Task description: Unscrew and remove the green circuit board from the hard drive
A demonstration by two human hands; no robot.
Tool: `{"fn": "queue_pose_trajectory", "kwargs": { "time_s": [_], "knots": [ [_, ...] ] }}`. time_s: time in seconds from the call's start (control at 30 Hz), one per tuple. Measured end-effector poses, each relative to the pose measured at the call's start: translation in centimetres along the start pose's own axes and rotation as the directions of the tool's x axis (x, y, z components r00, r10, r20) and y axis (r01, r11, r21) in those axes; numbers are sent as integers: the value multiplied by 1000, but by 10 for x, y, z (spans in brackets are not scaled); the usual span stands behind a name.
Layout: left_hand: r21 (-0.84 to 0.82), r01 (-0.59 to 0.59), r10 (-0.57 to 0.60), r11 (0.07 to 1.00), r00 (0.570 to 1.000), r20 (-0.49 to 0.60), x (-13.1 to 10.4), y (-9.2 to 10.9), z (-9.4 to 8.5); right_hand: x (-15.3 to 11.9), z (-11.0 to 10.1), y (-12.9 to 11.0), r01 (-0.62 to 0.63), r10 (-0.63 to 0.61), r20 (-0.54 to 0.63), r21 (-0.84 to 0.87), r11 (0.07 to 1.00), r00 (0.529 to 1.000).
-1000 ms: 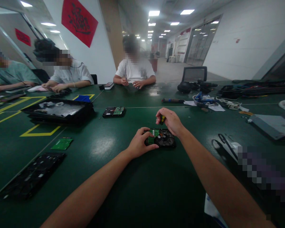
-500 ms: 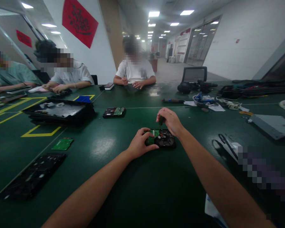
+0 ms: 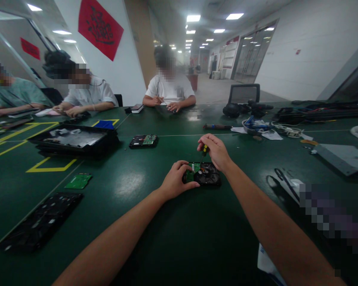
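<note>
A hard drive (image 3: 213, 179) lies flat on the green tabletop (image 3: 155, 238), its left end clamped by the left hand (image 3: 175, 182), while the right hand (image 3: 217, 151) grips a black-and-yellow screwdriver (image 3: 205, 149) that, if tilted, could slip and scratch the circuit board (image 3: 195, 167).

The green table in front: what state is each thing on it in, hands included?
Left hand: gripping the near drive's left end.
Right hand: closed around the screwdriver.
Screwdriver: roughly upright, pointing down.
Near drive: flat, green board exposed.
Far drive: flat, green board showing.
Loose green board: lying flat.
Black tray: upright, with items inside.
</note>
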State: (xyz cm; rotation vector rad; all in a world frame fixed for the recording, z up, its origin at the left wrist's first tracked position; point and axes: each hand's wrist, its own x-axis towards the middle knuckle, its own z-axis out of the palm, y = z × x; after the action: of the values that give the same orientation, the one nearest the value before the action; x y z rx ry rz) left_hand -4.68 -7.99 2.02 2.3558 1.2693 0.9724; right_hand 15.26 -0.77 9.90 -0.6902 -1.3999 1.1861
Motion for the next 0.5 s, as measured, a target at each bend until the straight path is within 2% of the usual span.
{"fn": "queue_pose_trajectory", "kwargs": {
  "time_s": [0.13, 0.33, 0.5],
  "knots": [
    [20, 11, -11, 1000, 1000, 3, 0, 1, 1, -2, 3, -2, -46, 45, 43, 30, 998, 998],
    [35, 37, -37, 999, 999, -1, -2, 3, 1, 0, 1, 1, -27, 26, 19, 77, 997, 999],
    [69, 33, -32, 997, 999, -14, -2, 4, 1, 2, -1, 0, 7, -7, -9, -34, 999, 1000]
  ]
}}
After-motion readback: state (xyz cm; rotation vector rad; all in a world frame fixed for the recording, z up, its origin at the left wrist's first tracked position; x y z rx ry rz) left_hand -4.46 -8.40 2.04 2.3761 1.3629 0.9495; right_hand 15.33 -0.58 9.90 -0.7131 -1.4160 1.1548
